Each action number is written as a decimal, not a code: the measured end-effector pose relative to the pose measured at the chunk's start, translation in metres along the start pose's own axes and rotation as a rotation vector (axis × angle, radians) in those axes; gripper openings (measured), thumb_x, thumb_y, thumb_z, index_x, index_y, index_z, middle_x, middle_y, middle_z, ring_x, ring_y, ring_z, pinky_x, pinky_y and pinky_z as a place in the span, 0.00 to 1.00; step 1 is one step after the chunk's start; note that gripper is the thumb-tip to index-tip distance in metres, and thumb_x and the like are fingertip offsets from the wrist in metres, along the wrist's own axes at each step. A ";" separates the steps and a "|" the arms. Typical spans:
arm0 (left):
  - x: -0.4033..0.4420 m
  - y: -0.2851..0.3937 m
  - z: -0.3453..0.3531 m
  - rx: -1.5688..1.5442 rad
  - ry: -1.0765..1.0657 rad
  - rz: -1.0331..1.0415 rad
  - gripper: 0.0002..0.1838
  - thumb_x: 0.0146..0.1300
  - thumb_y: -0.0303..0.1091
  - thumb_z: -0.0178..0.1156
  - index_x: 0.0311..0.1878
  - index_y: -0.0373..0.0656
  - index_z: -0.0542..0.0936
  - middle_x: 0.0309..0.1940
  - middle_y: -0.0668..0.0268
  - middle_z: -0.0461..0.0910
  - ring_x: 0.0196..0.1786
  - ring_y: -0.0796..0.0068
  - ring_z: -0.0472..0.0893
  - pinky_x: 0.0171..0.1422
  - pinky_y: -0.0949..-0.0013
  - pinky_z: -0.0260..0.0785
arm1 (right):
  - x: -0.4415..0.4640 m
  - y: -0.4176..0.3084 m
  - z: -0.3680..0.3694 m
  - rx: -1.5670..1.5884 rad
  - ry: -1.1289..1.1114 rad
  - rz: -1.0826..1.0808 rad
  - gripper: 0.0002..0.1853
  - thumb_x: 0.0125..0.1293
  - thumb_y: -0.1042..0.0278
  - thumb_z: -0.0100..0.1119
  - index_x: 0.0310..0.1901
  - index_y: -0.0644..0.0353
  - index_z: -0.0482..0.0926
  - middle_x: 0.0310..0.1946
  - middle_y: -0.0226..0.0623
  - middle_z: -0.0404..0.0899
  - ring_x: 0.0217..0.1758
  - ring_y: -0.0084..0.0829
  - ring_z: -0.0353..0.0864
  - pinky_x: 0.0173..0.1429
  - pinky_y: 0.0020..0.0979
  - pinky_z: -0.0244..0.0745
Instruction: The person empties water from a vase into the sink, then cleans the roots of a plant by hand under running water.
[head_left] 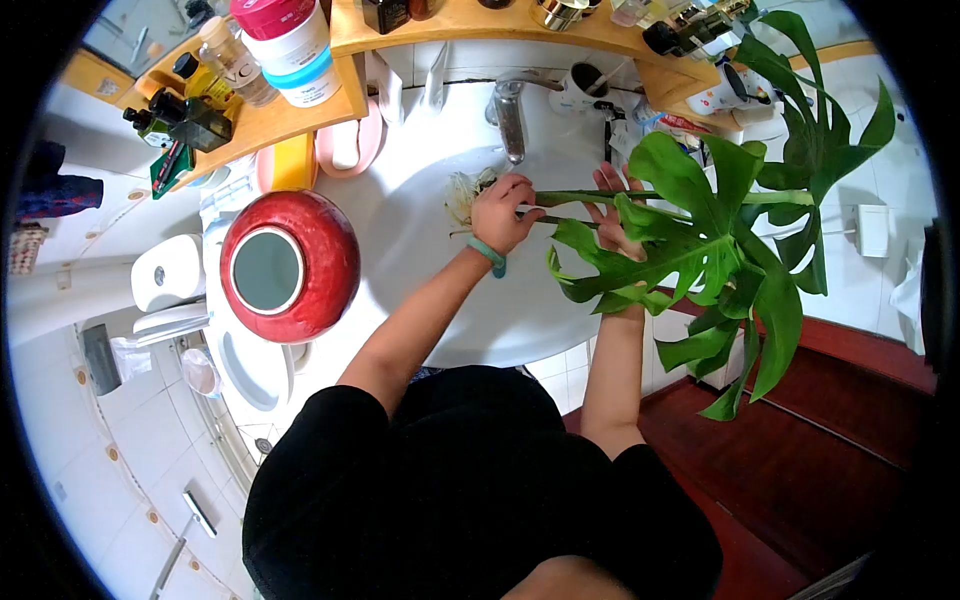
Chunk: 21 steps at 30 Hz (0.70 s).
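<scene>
Green, glossy and deeply split leaves mark the large-leaved plant (715, 262), which spans from the centre to the upper right of the frame. Its long stems end in pale, stringy roots (460, 198) over the white basin (420, 290), beside the silver tap (510, 125). Left hand (503, 212): grip closed around the stem ends. Right hand (615, 215): grip open, palm up, fingers spread beneath the stems. Red round ceramic vessel (335, 240): base-up, left of the basin.

The washbasin (425, 215) is flanked on the left by an overturned ceramic pot (335, 250). The faucet (510, 125) is mounted behind; monstera stems (590, 197) are held over the basin, leaves rightward.
</scene>
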<state>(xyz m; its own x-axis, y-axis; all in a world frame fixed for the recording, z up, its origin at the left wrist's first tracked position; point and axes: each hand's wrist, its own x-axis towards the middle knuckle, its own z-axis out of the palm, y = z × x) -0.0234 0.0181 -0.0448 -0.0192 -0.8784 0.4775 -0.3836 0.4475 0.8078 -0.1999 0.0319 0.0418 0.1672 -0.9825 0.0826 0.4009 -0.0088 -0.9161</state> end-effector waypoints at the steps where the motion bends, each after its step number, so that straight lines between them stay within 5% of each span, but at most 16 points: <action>1: -0.003 -0.002 0.004 0.060 0.107 0.036 0.09 0.40 0.33 0.68 0.24 0.47 0.77 0.32 0.69 0.77 0.33 0.67 0.76 0.37 0.65 0.69 | 0.000 0.002 0.000 0.000 -0.001 -0.001 0.46 0.41 0.83 0.57 0.66 0.53 0.50 0.65 0.46 0.53 0.70 0.43 0.49 0.69 0.49 0.49; 13: -0.008 0.008 0.007 0.195 0.280 0.035 0.07 0.37 0.29 0.69 0.23 0.46 0.80 0.30 0.70 0.77 0.33 0.68 0.76 0.32 0.67 0.68 | 0.004 0.001 0.014 0.027 0.024 -0.012 0.41 0.46 0.85 0.49 0.65 0.51 0.52 0.65 0.44 0.53 0.71 0.41 0.49 0.67 0.48 0.53; 19: -0.015 -0.006 0.006 0.196 0.198 0.125 0.06 0.39 0.29 0.66 0.23 0.45 0.80 0.28 0.71 0.75 0.32 0.71 0.75 0.33 0.69 0.68 | 0.003 0.007 0.006 -0.165 0.282 -0.023 0.35 0.51 0.85 0.51 0.64 0.58 0.56 0.63 0.43 0.57 0.65 0.35 0.59 0.62 0.37 0.62; 21: -0.016 -0.005 0.006 0.183 0.211 0.126 0.06 0.40 0.28 0.67 0.23 0.44 0.79 0.27 0.70 0.76 0.30 0.70 0.75 0.32 0.69 0.69 | 0.004 0.000 0.003 0.133 0.549 0.167 0.31 0.54 0.83 0.53 0.61 0.60 0.60 0.58 0.42 0.63 0.59 0.33 0.65 0.60 0.31 0.64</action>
<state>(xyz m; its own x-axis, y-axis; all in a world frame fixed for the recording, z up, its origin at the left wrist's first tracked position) -0.0266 0.0287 -0.0586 0.1074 -0.7555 0.6463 -0.5508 0.4959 0.6713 -0.1969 0.0286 0.0434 -0.2384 -0.9215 -0.3066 0.5246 0.1435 -0.8391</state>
